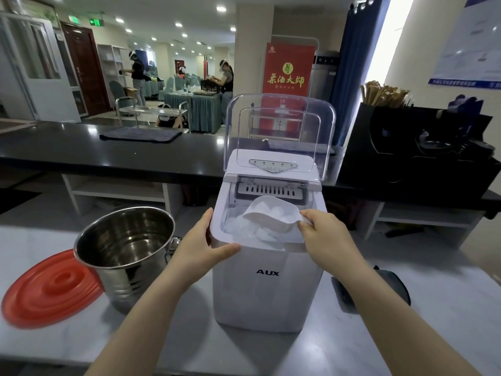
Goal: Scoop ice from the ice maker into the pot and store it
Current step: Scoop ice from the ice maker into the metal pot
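My right hand sits right of centre, its fingers curled in a pinch on the rear end of the white scoop, thumb on top. The hand covers the scoop's handle, so I cannot see how the other fingers lie beneath. The scoop is tilted over the open top of the ice maker in mid-frame and carries a few pieces of ice, with more heaped in the basket below. My left hand is spread wide on the machine's front left corner, with the thumb laid straight along the front rim and the fingers straight against the left side, gripping nothing. The clear lid stands raised behind. The pot stands on the bench at lower left, just beside the machine. A red lid lies flat beyond it, its near edge hidden by the pot. At lower right my forearm partly covers a dark object that I cannot make out.
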The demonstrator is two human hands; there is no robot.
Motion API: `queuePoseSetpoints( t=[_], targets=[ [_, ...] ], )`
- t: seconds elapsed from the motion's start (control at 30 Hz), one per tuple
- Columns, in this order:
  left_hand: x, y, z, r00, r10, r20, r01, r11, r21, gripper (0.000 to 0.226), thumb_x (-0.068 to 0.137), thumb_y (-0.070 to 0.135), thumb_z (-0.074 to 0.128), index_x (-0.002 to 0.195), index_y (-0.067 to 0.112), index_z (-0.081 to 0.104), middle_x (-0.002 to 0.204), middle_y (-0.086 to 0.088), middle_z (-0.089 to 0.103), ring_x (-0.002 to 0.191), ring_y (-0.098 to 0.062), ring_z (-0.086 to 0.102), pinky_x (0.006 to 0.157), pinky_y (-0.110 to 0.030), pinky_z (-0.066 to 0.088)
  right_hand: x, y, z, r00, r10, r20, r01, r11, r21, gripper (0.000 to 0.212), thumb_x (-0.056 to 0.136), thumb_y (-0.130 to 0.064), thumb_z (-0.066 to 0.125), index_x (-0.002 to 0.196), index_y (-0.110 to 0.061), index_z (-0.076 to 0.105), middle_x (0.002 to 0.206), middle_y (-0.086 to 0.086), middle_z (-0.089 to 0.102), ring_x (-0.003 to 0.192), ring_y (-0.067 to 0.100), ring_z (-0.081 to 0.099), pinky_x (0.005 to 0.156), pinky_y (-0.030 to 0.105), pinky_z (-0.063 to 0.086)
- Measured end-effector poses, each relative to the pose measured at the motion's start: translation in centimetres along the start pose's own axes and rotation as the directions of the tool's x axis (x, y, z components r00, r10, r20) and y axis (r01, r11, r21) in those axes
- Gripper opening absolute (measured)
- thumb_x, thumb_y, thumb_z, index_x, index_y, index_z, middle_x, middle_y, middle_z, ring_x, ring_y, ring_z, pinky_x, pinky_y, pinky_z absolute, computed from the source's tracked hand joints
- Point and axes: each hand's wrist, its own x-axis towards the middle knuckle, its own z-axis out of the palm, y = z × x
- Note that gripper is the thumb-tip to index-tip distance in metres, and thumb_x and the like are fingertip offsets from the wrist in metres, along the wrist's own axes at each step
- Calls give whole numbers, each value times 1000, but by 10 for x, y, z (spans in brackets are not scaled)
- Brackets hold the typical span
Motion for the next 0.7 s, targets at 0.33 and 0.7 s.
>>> queuePoseSetpoints(
  t=[0.33,0.7],
  targets=[
    [-5,-28,-61,1000,-3,9,4,984,-176,93,80,13,73,151,21,12,154,5,26,138,-4,27,110,-23,26,6,-72,21,997,-30,-73,36,995,90,30,97,-20,46,70,-12,54,51,-6,40,49,9,34,46,21,23],
    [-3,-85,-168,996,-30,-80,30,1000,4,91,78,20,75,150,22,19,149,5,35,131,-5,36,106,-24,30,13,-164,100,989,-124,-76,130,988,85,40,98,-22,46,60,-16,36,52,-3,37,53,12,33,47,24,21]
  ],
)
